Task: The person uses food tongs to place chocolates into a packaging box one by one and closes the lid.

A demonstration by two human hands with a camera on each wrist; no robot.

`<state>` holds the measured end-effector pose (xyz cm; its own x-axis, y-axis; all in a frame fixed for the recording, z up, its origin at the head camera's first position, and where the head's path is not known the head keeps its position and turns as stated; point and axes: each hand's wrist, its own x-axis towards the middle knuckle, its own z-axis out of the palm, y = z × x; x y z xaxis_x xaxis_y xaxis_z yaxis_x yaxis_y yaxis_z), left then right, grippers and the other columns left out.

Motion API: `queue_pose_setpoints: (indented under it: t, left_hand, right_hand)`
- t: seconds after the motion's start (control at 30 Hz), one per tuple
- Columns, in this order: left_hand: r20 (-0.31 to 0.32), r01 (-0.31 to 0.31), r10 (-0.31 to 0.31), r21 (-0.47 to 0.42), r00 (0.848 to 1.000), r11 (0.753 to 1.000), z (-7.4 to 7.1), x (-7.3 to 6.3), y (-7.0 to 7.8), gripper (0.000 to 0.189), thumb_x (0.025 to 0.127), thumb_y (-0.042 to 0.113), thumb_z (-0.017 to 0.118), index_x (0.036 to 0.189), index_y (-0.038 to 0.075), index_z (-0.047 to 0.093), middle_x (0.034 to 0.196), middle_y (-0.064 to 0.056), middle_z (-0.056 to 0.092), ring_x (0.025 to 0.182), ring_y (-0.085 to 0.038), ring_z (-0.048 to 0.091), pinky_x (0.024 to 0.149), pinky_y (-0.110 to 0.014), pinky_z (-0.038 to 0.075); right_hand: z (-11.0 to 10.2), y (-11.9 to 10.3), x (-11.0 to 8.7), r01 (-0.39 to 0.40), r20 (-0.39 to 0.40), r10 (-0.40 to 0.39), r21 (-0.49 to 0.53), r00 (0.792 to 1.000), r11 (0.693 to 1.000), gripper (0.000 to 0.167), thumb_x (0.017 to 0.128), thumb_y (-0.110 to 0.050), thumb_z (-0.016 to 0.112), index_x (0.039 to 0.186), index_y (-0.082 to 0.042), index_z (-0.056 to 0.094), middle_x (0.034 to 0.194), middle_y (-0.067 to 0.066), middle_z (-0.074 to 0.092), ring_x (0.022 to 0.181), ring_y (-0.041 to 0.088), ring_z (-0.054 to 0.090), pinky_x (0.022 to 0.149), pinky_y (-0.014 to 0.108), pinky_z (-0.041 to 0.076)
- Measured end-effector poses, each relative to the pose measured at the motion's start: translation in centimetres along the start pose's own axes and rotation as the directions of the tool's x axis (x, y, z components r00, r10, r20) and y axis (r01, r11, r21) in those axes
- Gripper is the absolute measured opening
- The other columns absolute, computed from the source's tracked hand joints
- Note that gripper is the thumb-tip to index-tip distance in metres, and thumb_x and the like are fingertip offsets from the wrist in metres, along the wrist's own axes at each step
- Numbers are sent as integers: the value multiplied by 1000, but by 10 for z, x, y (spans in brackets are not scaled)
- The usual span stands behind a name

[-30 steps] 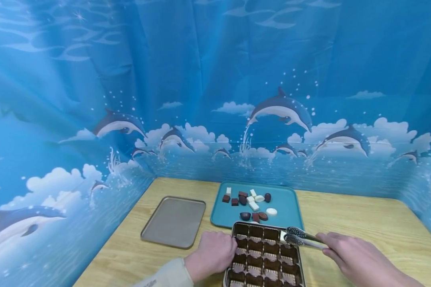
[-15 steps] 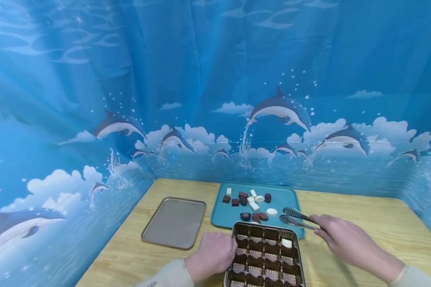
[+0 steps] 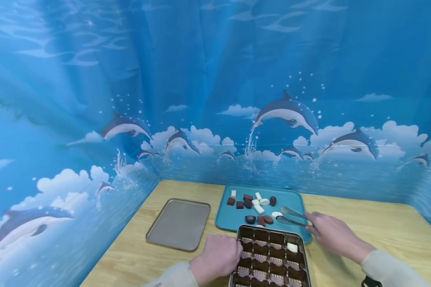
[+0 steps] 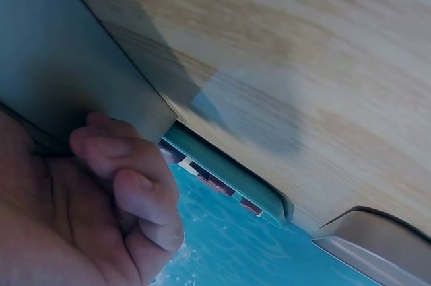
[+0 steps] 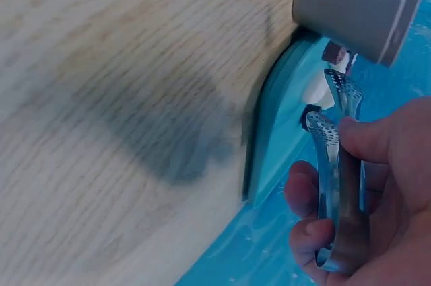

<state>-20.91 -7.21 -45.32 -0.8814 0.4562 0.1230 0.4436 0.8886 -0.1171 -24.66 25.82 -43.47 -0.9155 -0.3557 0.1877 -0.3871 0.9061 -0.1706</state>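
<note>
My left hand (image 3: 220,255) grips the left edge of a metal chocolate box (image 3: 238,233) with a brown compartment insert. Its curled fingers lie against the box's side wall (image 4: 74,50) in the left wrist view. A white chocolate (image 3: 292,247) sits in the far-right compartment. My right hand (image 3: 330,235) holds metal serving tongs (image 5: 349,198), whose perforated tips are spread apart with nothing between them. The tips hover over the teal tray (image 3: 291,195), beside an oval white chocolate (image 3: 275,214). Several dark, brown and white chocolates lie on that tray, including a dark one (image 3: 250,219).
A flat grey-brown tray (image 3: 179,225) lies on the wooden table (image 3: 362,219) to the left. The chocolate box's far edge overlaps the teal tray's near edge in view. A blue dolphin-print curtain (image 3: 215,99) encloses the table's back and sides.
The tongs let go of the white chocolate, leaving it in the box's far-right compartment. My right hand then carried them away from the box, over the teal tray. My left hand stays at the box.
</note>
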Motion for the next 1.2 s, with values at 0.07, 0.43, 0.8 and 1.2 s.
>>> queue_pose_setpoints:
  t: [0.07, 0.43, 0.8, 1.2]
  left_hand:
    - [1, -4, 4, -3, 1000, 1000, 0, 0, 0, 49, 105, 36, 38, 60, 19, 46, 55, 0, 49, 51, -20, 54, 43, -38, 37]
    - [32, 5, -6, 26, 999, 1000, 0, 2, 1, 49, 105, 36, 37, 61, 18, 48, 58, 0, 53, 55, -20, 57, 45, -38, 41]
    - [6, -3, 3, 26, 1000, 1000, 2, 1, 1, 50, 106, 36, 37, 59, 19, 46, 55, 1, 48, 51, -19, 54, 44, -36, 38]
    - [-32, -19, 20, 17, 999, 1000, 3, 0, -1, 51, 106, 35, 37, 58, 20, 43, 52, 3, 45, 47, -18, 49, 42, -35, 36]
  right_hand:
    - [2, 1, 2, 3, 9, -3, 9, 1000, 1000, 46, 90, -17, 72, 130, 3, 60, 111, 18, 71, 83, 25, 69, 71, 47, 58]
    - [8, 1, 12, 5, 33, -7, 66, 999, 998, 45, 90, -12, 71, 129, 7, 61, 120, 24, 68, 88, 25, 70, 79, 50, 58]
    - [11, 1, 10, 13, -8, -13, 37, 1000, 999, 40, 91, -10, 69, 128, 6, 63, 120, 23, 69, 83, 23, 70, 74, 44, 59]
    - [-9, 0, 0, -13, -40, 14, 40, 999, 999, 29, 93, -14, 68, 121, -5, 67, 84, -5, 67, 56, 2, 42, 49, 22, 38]
